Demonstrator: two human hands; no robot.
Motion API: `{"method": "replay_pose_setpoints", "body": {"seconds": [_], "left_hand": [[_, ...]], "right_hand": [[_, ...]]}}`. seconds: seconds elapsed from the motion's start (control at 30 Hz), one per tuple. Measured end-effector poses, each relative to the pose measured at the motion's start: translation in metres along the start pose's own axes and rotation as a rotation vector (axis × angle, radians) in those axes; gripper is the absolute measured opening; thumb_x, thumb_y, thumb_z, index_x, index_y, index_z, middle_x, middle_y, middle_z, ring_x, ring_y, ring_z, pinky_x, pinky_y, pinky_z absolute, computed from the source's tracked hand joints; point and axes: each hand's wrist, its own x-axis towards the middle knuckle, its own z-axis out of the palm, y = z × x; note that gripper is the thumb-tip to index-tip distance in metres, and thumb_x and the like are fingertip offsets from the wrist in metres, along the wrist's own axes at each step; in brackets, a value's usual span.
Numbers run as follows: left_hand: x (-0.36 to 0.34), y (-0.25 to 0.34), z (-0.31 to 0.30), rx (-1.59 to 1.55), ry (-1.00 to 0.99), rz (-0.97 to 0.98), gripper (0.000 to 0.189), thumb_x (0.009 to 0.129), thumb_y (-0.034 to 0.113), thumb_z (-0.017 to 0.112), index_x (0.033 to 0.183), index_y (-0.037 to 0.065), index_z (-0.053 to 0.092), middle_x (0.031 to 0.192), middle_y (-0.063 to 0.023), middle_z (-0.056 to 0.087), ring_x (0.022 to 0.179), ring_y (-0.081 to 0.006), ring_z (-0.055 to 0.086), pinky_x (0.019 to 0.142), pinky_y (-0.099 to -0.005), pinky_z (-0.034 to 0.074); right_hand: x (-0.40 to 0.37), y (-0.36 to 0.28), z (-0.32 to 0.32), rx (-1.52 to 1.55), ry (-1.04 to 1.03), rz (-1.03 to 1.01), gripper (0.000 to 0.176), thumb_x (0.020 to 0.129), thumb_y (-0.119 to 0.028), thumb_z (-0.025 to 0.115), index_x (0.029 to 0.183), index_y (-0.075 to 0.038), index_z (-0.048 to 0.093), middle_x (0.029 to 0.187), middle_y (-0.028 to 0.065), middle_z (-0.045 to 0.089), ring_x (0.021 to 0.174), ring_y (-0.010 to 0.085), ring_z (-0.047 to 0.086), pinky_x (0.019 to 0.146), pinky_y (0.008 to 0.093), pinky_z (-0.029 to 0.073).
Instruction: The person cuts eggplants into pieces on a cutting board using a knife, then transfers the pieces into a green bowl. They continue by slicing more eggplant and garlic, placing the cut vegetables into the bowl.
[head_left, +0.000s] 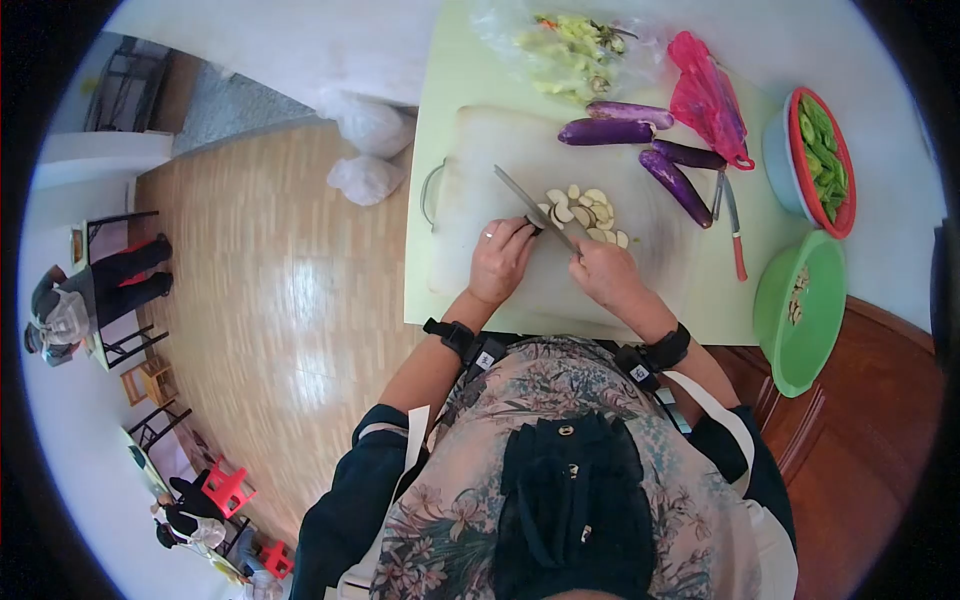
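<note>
On a white cutting board, my left hand has its fingers curled over a dark-skinned eggplant piece, mostly hidden by them. My right hand grips the handle of a kitchen knife. Its blade slants up to the left, right beside the left fingertips and against the eggplant. Pale eggplant slices lie in a loose pile to the right of the blade. Several whole purple eggplants rest around the board's upper right edge.
At the right stand a green basin with some pieces inside and a red basket of green peppers. A knife with an orange handle, a pink bag and a clear bag of greens lie nearby. Other people are at far left.
</note>
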Motion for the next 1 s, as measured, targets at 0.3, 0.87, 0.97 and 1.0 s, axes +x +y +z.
{"method": "replay_pose_setpoints", "body": {"seconds": [0.3, 0.87, 0.97, 1.0], "left_hand": [[-0.007, -0.002, -0.001, 0.018, -0.023, -0.035, 0.026, 0.070, 0.000, 0.069, 0.095, 0.001, 0.062, 0.095, -0.0116, 0.058, 0.085, -0.0288, 0.056, 0.076, -0.0361, 0.048], [-0.007, -0.002, -0.003, 0.059, -0.058, -0.031, 0.028, 0.066, -0.001, 0.069, 0.094, 0.000, 0.064, 0.095, -0.0118, 0.059, 0.087, -0.0302, 0.057, 0.078, -0.0378, 0.049], [-0.007, -0.003, -0.001, 0.086, -0.033, -0.007, 0.027, 0.066, -0.001, 0.069, 0.093, 0.000, 0.064, 0.094, -0.0122, 0.059, 0.087, -0.0303, 0.057, 0.077, -0.0375, 0.049], [-0.007, -0.002, -0.002, 0.087, -0.032, -0.005, 0.027, 0.066, -0.001, 0.069, 0.093, 0.000, 0.064, 0.094, -0.0122, 0.059, 0.087, -0.0303, 0.057, 0.077, -0.0375, 0.049]], "right_hand": [[-0.045, -0.001, -0.021, -0.081, 0.056, -0.143, 0.020, 0.082, -0.016, 0.054, 0.095, -0.002, 0.059, 0.073, 0.0183, 0.063, 0.062, 0.0363, 0.062, 0.057, 0.0465, 0.050], [-0.023, -0.011, -0.009, -0.193, 0.016, -0.223, 0.020, 0.082, -0.015, 0.055, 0.093, 0.002, 0.054, 0.071, 0.0178, 0.062, 0.062, 0.0328, 0.065, 0.054, 0.0440, 0.052], [-0.002, -0.017, 0.009, -0.180, 0.053, -0.229, 0.021, 0.081, -0.015, 0.055, 0.092, 0.003, 0.055, 0.070, 0.0188, 0.062, 0.063, 0.0335, 0.065, 0.055, 0.0440, 0.052], [0.003, -0.019, 0.011, -0.184, 0.087, -0.229, 0.022, 0.081, -0.016, 0.055, 0.091, 0.003, 0.055, 0.070, 0.0200, 0.062, 0.063, 0.0345, 0.065, 0.055, 0.0440, 0.052]]}}
